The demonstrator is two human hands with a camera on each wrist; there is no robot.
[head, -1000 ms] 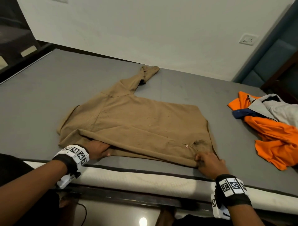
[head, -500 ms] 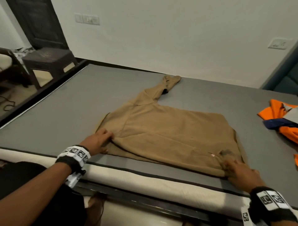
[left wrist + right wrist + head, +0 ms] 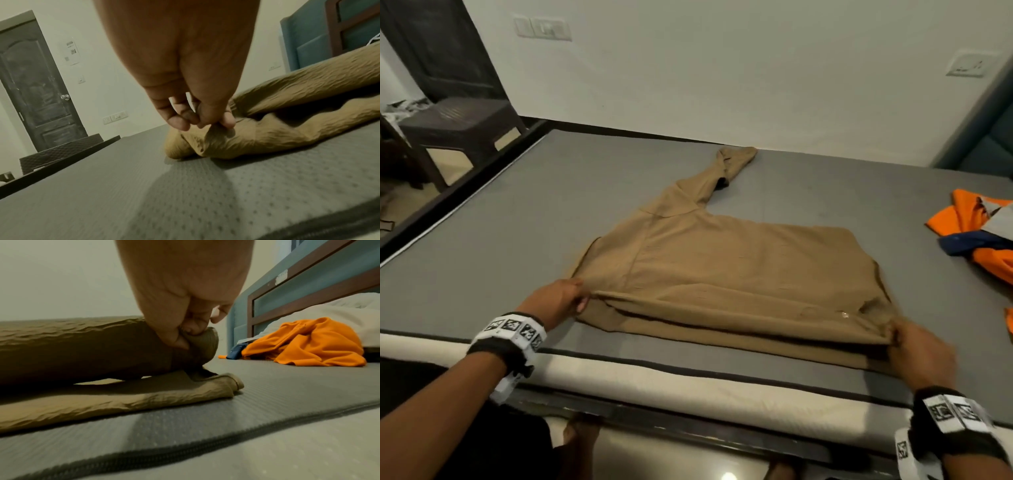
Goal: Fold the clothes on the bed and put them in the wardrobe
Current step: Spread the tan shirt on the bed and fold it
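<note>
A tan long-sleeved shirt [image 3: 739, 270] lies spread on the grey bed [image 3: 517, 222], one sleeve stretched toward the far wall. My left hand [image 3: 558, 298] pinches the shirt's near left edge [image 3: 216, 134] between thumb and fingers. My right hand [image 3: 924, 353] pinches the near right corner [image 3: 203, 340], lifting the upper layer off the lower layer [image 3: 144, 400]. The lifted near edge runs taut between both hands.
An orange, grey and blue garment pile [image 3: 983, 233] lies at the bed's right side, also the orange heap [image 3: 308, 342] in the right wrist view. A dark stool [image 3: 458, 126] stands left of the bed by a dark door [image 3: 39, 84]. A teal headboard [image 3: 308, 280] is at right.
Both hands went from lying on the shirt's near edge to pinching it and lifting the upper layer. The head view has swung left.
</note>
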